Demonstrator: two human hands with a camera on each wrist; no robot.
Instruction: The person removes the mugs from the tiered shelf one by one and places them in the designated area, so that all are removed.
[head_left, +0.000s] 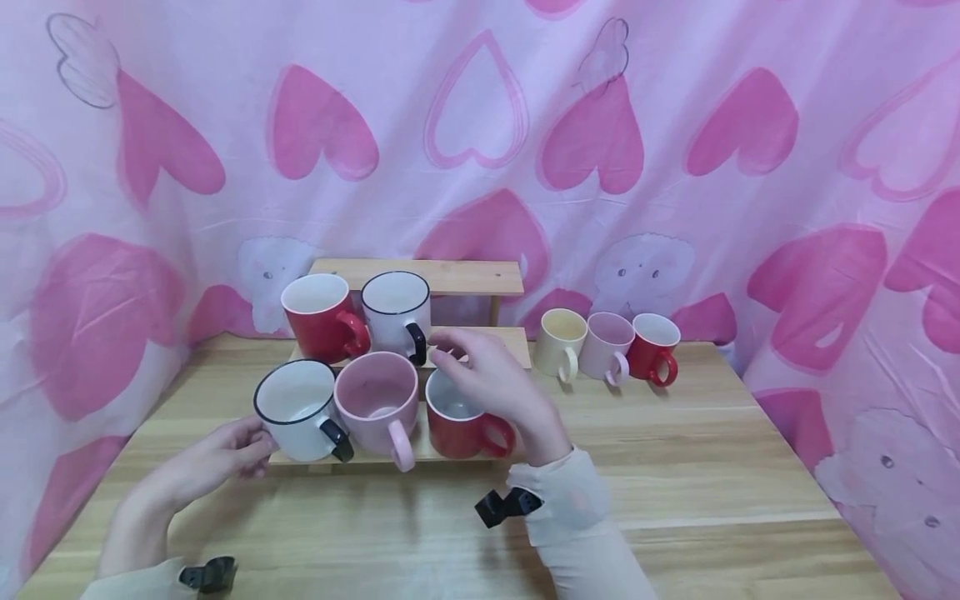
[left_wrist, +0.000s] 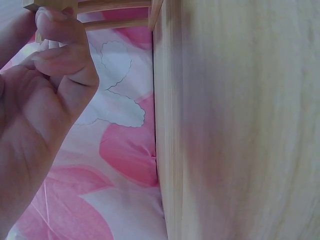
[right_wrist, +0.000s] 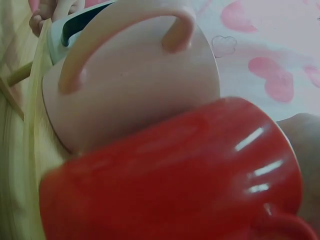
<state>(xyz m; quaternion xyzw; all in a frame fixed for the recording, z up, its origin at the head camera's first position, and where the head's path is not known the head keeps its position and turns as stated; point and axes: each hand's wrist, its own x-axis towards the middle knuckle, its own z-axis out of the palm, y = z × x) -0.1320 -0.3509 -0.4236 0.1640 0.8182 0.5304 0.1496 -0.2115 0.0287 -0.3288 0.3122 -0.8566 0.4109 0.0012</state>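
At the left end of a tiered wooden shelf [head_left: 420, 275], my left hand [head_left: 217, 458] pinches the end of the lowest board [left_wrist: 50, 5] between thumb and curled fingers. Just above it stands a white mug [head_left: 300, 437] with a black rim and handle. A pink mug [head_left: 367, 429] and a red mug [head_left: 450, 433] share that tier. My right hand [head_left: 491, 379] hovers over the red mug, fingers loosely bent toward the middle tier, holding nothing visible. Its fingertips are beside the black handle of another white mug [head_left: 390, 329]; contact is unclear. Left of that mug stands another red mug [head_left: 311, 329].
On the wooden table [head_left: 675, 467], right of the shelf, small mugs stand in a row: cream [head_left: 555, 354], pale pink [head_left: 600, 358] and red [head_left: 645, 350]. A pink curtain [head_left: 480, 108] with hearts hangs behind the table.
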